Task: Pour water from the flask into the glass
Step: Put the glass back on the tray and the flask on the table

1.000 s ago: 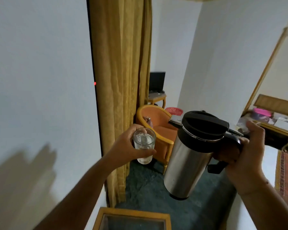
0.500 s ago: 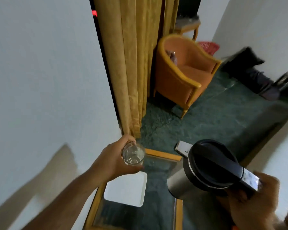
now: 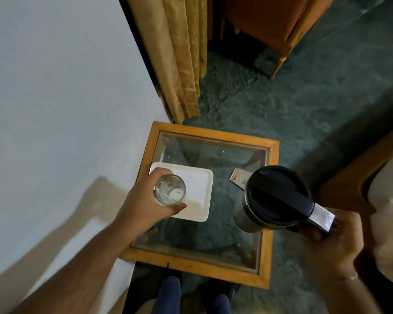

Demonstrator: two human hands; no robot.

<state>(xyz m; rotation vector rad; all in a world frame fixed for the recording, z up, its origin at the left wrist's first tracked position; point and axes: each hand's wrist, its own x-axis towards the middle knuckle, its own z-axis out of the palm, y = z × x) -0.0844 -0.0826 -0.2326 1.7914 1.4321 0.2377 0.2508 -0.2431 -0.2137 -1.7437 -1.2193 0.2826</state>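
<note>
My left hand (image 3: 143, 206) is wrapped around a clear drinking glass (image 3: 170, 192), held upright above a white square tray (image 3: 197, 193) on a small glass-topped table (image 3: 264, 257). My right hand (image 3: 327, 236) grips the handle of a steel flask (image 3: 275, 198) with a black lid, held upright over the table's right side. The flask's metal spout points toward the far left. The two vessels are apart, roughly a hand's width between them. I cannot tell how much water is in the glass.
A white wall (image 3: 55, 98) runs along the left, with a gold curtain (image 3: 179, 53) at its far end. An orange wooden armchair (image 3: 270, 23) stands beyond on green carpet (image 3: 315, 98). Wooden furniture (image 3: 354, 175) sits at the right. My feet (image 3: 191, 298) show below the table.
The view has tilted down from the room to the table. Both hands came lower, so glass and flask now hover over the tabletop; the flask has gone from tilted to upright.
</note>
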